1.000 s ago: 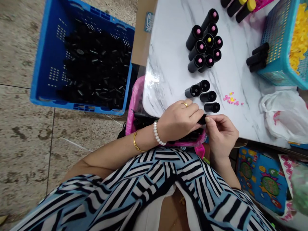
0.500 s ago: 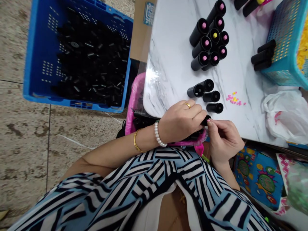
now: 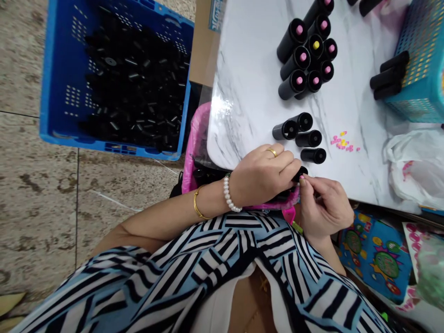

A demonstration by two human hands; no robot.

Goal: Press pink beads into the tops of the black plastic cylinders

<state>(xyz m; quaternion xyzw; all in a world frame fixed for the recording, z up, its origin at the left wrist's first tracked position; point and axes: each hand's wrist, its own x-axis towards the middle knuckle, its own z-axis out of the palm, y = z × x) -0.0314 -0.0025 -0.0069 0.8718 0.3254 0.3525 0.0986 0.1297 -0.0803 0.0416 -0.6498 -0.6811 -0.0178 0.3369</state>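
Observation:
My left hand (image 3: 265, 175), with a gold ring and a pearl bracelet, is closed around a black tube (image 3: 301, 172) at the table's front edge. The tube's end points right, toward my right hand (image 3: 324, 206). Between my right thumb and forefinger is a tiny pink piece (image 3: 301, 177), held right at the tube's end. Just beyond my hands stand several black tubes (image 3: 313, 156) without coloured tips. Farther back is a cluster of black tubes (image 3: 300, 59) with pink tips and one yellow tip. A small pile of pink and yellow pieces (image 3: 342, 142) lies to their right.
A blue crate (image 3: 114, 147) full of black parts stands on the floor at left, beside a cardboard box (image 3: 204, 51). A pink-lined bin (image 3: 189, 171) is under the table edge. To the right are a turquoise basket (image 3: 416, 97), lying black tubes (image 3: 388, 76) and a white plastic bag (image 3: 412, 162).
The view has shifted slightly, so the table items appear a little farther right. Both hands stay together at the tube, whose end now shows a bit more beside the pink piece.

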